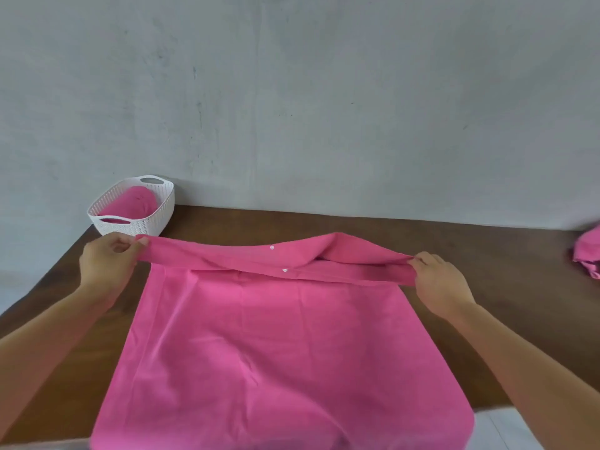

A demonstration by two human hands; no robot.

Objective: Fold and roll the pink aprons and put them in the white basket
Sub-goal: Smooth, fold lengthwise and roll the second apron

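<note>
A pink apron (276,336) lies spread over the brown table (487,254), its near end hanging over the front edge. Its far edge is lifted off the table in a folded band with two white snaps. My left hand (108,261) pinches the left end of that band. My right hand (438,280) pinches the right end. The white basket (143,222) stands at the table's far left corner, just beyond my left hand. A rolled pink apron (133,203) lies inside it.
Another bunched pink apron (589,251) lies at the table's right edge, partly out of view. A grey wall rises right behind the table. Bare brown wood shows on both sides of the spread apron.
</note>
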